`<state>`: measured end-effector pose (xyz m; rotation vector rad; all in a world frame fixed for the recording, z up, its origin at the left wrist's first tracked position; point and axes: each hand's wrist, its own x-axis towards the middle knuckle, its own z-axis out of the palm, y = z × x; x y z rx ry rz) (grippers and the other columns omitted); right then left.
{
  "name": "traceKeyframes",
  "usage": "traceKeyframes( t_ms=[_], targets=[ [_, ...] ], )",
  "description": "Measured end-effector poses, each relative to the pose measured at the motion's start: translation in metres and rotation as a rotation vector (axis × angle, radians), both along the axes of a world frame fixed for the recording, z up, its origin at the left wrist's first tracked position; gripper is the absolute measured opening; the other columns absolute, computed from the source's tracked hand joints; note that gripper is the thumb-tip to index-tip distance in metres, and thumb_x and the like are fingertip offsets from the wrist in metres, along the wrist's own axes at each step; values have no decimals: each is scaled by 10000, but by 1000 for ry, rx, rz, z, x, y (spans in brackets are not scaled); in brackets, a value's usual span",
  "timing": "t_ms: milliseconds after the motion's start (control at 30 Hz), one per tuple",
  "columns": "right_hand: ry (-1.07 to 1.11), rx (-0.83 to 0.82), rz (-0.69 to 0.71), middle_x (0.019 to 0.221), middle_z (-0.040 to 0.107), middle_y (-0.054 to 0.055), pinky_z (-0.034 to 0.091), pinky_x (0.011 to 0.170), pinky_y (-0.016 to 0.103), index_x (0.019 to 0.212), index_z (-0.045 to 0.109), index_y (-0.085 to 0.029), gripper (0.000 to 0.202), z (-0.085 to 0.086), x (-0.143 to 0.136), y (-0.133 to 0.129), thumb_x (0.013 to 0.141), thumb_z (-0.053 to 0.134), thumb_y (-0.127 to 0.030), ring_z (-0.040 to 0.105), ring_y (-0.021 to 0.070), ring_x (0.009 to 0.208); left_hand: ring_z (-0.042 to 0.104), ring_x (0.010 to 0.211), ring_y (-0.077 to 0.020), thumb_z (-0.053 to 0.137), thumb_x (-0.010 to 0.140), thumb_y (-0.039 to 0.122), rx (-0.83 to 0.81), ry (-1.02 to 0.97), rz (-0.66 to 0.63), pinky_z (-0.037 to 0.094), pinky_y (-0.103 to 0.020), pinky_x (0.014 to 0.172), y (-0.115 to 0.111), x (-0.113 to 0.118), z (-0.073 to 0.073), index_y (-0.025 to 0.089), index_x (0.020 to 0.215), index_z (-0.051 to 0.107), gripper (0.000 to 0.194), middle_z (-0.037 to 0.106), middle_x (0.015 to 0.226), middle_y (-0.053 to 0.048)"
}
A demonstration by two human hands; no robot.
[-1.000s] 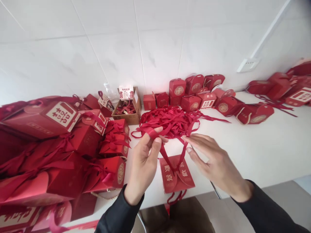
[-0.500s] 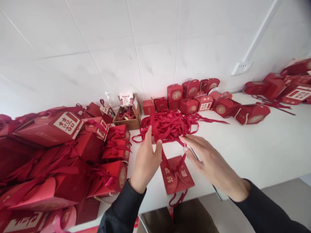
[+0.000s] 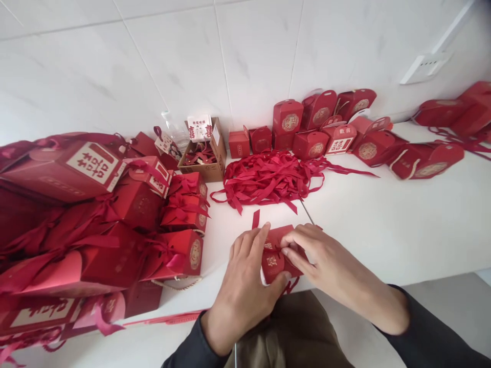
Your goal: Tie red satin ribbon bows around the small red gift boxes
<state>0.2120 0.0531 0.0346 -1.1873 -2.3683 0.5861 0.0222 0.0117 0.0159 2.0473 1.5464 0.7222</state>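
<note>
A small red gift box (image 3: 273, 267) with gold characters sits near the table's front edge. My left hand (image 3: 243, 278) grips its left side, fingers along the far part and thumb at the near side. Over the box top, my right hand (image 3: 326, 255) pinches the red ribbon at the middle, thumb and forefinger together. One ribbon end (image 3: 255, 219) sticks out beyond my left fingertips. The ribbon's crossing is partly hidden by my right fingers. Just behind lies a tangled pile of red ribbons (image 3: 268, 179).
Stacked red boxes with bows (image 3: 126, 245) fill the left side. A small cardboard box (image 3: 210, 171) stands at the back with cards and red pieces. Several red boxes (image 3: 316, 145) line the wall, more at far right. A wall socket (image 3: 424, 68) is above. A table seam (image 3: 307, 210) runs behind my right hand.
My hands, which held the ribbon ends up and apart, have come down onto the box. The left now grips its side and the right pinches the ribbon at its middle. The view has tilted down.
</note>
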Motion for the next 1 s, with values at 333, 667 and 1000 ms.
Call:
traceKeyframes(
  t_ms=[333, 667, 1000],
  targets=[
    [-104, 108, 38, 861, 555, 34, 470, 728, 391, 895, 468, -217, 176, -9, 2, -2, 1029, 457, -102, 572, 230, 782, 424, 1405, -297, 663, 926, 281, -31, -102, -15, 411, -541, 1168, -2, -4, -4, 297, 1542, 319, 706, 481, 1482, -95],
    [31, -51, -146, 893, 572, 24, 473, 707, 368, 962, 472, -242, 191, -9, 16, -9, 1104, 364, -310, 587, 208, 765, 460, 1348, -280, 686, 904, 256, -24, -138, 3, 421, -521, 1141, -1, -4, -5, 292, 1486, 357, 669, 507, 1435, -82],
    [67, -77, -102, 893, 601, 11, 483, 720, 345, 956, 496, -246, 150, -4, 5, -11, 1084, 422, -270, 616, 194, 774, 484, 1302, -284, 679, 899, 256, -14, -132, 11, 439, -517, 1111, -1, -1, -4, 257, 1467, 370, 647, 529, 1418, -92]
  ],
)
